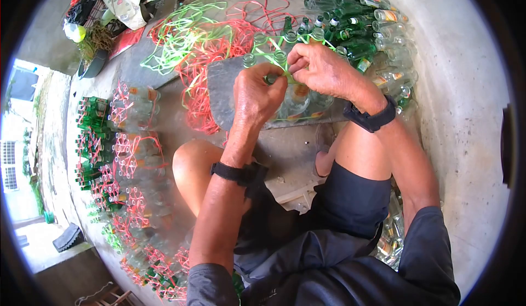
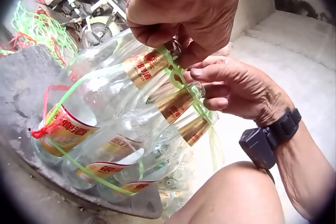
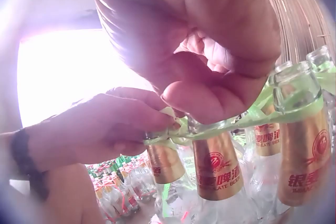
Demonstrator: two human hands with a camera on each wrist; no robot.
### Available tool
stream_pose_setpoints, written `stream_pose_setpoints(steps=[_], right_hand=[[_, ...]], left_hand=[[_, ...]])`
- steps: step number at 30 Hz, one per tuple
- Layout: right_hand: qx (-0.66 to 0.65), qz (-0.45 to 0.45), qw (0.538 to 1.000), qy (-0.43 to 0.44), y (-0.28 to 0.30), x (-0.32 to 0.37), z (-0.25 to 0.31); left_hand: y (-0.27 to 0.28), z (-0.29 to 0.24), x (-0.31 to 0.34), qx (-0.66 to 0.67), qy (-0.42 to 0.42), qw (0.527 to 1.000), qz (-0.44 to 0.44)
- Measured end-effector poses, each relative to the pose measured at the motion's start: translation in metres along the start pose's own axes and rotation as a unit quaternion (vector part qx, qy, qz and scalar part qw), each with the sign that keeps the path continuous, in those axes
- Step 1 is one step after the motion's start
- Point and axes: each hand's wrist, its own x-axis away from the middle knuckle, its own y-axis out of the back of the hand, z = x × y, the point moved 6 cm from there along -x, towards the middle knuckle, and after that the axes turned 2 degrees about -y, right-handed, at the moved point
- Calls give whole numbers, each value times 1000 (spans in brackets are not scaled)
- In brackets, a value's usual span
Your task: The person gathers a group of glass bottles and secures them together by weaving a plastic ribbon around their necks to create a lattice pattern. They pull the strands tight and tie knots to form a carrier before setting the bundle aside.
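Note:
Clear glass beer bottles [image 2: 113,129] with gold neck labels stand bundled together on a grey slab [image 1: 222,95]. A light green plastic strap [image 3: 296,113] winds around their necks, and another green loop circles their bodies, with a red knot [image 2: 47,128] on one side. My left hand [image 1: 257,92] pinches the strap at a corner bottle's neck. Close beside it, my right hand [image 1: 323,70] has thumb and fingers curled together on the strap at the bottle mouths. The fingertips of my right hand partly hide the strap in the right wrist view.
Tangled red strapping [image 1: 203,87] and green strapping [image 1: 189,29] lie beyond the slab. Green bottles [image 1: 350,16] are stacked along the right wall. Tied bottle bundles [image 1: 134,153] line the left side. A pale wall [image 1: 449,87] stands close on the right.

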Motion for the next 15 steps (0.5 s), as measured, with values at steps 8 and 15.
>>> stream_pose_setpoints(steps=[8,15], right_hand=[[132,-80,986,66,2,17,22],[185,-107,971,105,-5,20,25]], left_hand=[[0,3,-3,30,21,999,24],[0,6,-5,87,30,996,21]])
